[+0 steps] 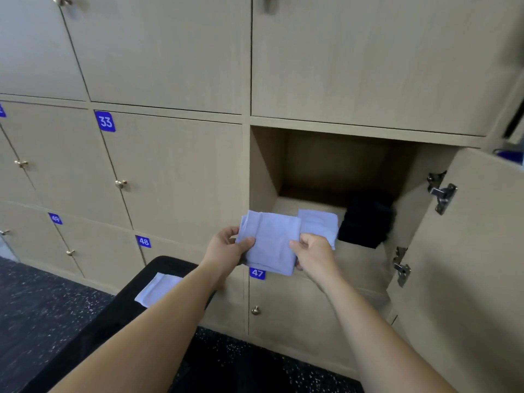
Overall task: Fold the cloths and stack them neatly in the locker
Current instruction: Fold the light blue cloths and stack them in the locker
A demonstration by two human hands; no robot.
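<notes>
A folded light-blue cloth (270, 242) hangs in the air just in front of the open locker (266, 171). My left hand (226, 248) pinches its left edge and my right hand (314, 255) grips its right edge. Inside the locker a second folded light-blue cloth (319, 222) lies on the floor near the front, partly hidden behind the held one. A dark folded cloth (365, 219) lies to its right. Another light-blue folded cloth (156, 289) rests on a black bench (119, 313) below my left forearm.
The locker's door (476, 251) stands swung open on the right, with metal hinges (441, 192) showing. Shut locker doors numbered 33 (105, 121), 48 (143, 241) and 47 (257, 273) surround the opening. The floor (42, 307) is dark and speckled.
</notes>
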